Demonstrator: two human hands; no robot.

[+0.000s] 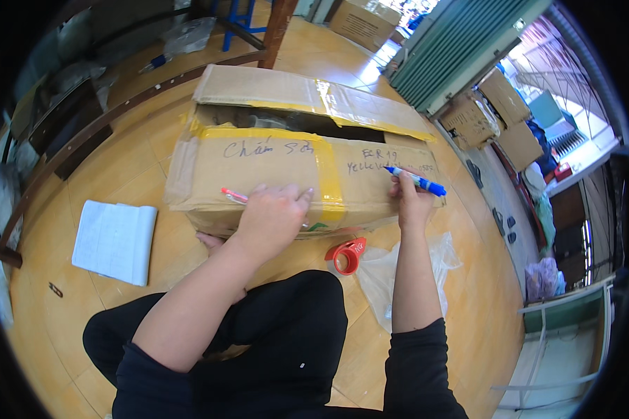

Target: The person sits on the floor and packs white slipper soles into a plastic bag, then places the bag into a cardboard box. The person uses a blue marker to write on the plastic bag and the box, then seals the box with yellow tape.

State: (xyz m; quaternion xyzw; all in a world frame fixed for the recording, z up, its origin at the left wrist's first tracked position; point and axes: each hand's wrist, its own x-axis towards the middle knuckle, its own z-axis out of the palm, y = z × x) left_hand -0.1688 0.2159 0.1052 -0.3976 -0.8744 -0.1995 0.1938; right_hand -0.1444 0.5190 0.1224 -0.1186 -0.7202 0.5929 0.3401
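Note:
A large brown cardboard box (258, 164) lies in front of me. Yellow tape runs along its edges and down its middle, and handwriting marks its near flap. Between the flaps a dark gap shows, with something clear inside. My left hand (276, 213) rests on the near flap, fingers curled over a slim pen (233, 195) whose red end sticks out at the left. In my right hand (414, 202) is a blue marker (421, 182), held near the handwriting at the flap's right side. Its tip points left.
An open notebook (115, 241) lies on the tiled floor to the left. Just before the box sit a red tape dispenser (345, 256) and a clear plastic bag (377, 290). A wooden frame (129, 101) stands at the left; more boxes (507, 98) are stacked at the right.

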